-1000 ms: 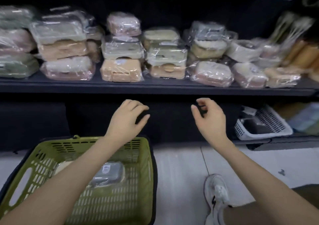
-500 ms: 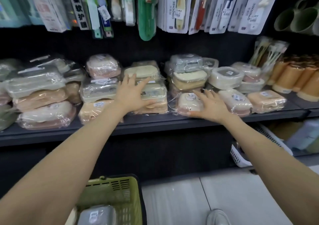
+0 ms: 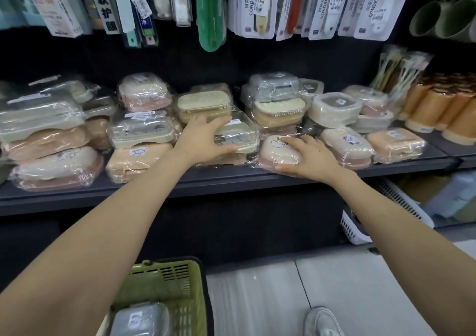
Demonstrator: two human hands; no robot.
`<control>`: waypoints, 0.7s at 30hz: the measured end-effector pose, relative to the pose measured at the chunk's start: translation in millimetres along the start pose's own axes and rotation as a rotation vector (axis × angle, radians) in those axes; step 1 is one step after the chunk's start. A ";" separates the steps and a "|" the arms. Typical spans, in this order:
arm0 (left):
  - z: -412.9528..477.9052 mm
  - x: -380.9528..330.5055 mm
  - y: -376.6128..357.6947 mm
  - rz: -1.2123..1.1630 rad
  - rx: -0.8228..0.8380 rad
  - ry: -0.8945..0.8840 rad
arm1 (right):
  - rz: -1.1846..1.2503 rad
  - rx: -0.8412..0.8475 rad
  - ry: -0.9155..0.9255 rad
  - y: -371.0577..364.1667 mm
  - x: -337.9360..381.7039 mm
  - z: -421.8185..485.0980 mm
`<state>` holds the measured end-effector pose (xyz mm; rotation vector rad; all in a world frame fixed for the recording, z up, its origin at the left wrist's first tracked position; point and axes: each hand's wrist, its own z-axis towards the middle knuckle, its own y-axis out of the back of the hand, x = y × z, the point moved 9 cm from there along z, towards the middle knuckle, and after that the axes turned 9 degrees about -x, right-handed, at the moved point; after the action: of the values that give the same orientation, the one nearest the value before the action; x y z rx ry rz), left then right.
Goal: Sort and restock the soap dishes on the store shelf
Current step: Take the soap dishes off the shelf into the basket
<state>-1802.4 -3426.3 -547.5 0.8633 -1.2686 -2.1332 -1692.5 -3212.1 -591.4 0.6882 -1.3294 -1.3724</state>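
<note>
Plastic-wrapped soap dishes in cream, pink, tan and pale green lie stacked along the dark shelf (image 3: pixel 231 182). My left hand (image 3: pixel 203 140) grips the left end of a pale green soap dish (image 3: pixel 240 133) in the middle stack, fingers on top and thumb along its front. My right hand (image 3: pixel 310 155) holds a cream-and-pink soap dish (image 3: pixel 277 150) on the shelf board, fingers over its top and thumb under its front edge. Below, a green basket (image 3: pixel 164 277) holds a grey wrapped soap dish (image 3: pixel 140 320).
Carded packages (image 3: pixel 260 3) hang above the shelf. Orange cups (image 3: pixel 438 111) stand at the shelf's right end, green mugs (image 3: pixel 443 19) above them. A white slotted basket (image 3: pixel 360 230) sits on the lower shelf at right. My shoe (image 3: pixel 323 320) is on the pale floor.
Both hands rose from below the shelf onto the stacks. They reached the two dishes half a second ago and now close round them. The view tilted up.
</note>
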 end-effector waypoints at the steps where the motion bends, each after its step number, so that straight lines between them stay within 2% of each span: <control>1: -0.6 -1.3 2.2 -0.021 -0.019 -0.001 | 0.011 -0.022 -0.005 1.8 0.0 -0.8; 7: -25.5 -10.9 49.1 -0.175 -0.243 0.008 | 0.109 -0.237 -0.085 33.4 -1.7 -36.2; 11: -91.6 -1.9 85.4 -0.264 -0.345 -0.028 | 0.263 -0.389 -0.069 48.4 16.5 -92.0; 16: -213.2 65.2 81.9 -0.202 -0.309 0.043 | 0.405 -0.263 0.112 -0.5 94.9 -165.7; 21: -330.2 156.8 33.3 -0.062 -0.156 0.174 | 0.390 -0.065 0.280 -108.9 178.3 -220.0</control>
<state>-1660.8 -3738.7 -678.3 1.0073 -0.9863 -2.1198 -1571.4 -3469.9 -695.8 0.5212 -1.1189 -0.9625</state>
